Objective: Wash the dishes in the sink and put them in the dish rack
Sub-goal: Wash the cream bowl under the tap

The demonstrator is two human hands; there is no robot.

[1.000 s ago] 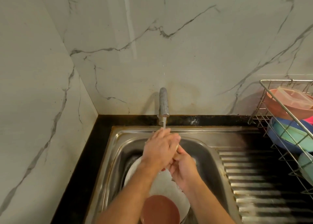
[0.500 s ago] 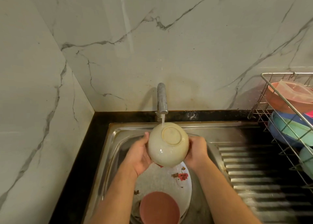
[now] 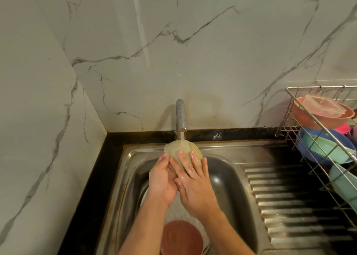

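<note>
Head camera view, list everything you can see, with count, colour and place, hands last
Bowl: one, cream, under the running tap, held over the sink.
Tap: one, metal, at the back wall.
Sink: one, steel, centre, ribbed drainboard to its right.
Plate: one, white, on the sink bottom, mostly hidden.
Small bowl: one, reddish-brown, on the plate, near edge.
Dish rack: one, wire, far right, holding pink, blue and teal dishes; count unclear.
Left hand: holds the bowl.
Right hand: fingers spread flat on the bowl.
</note>
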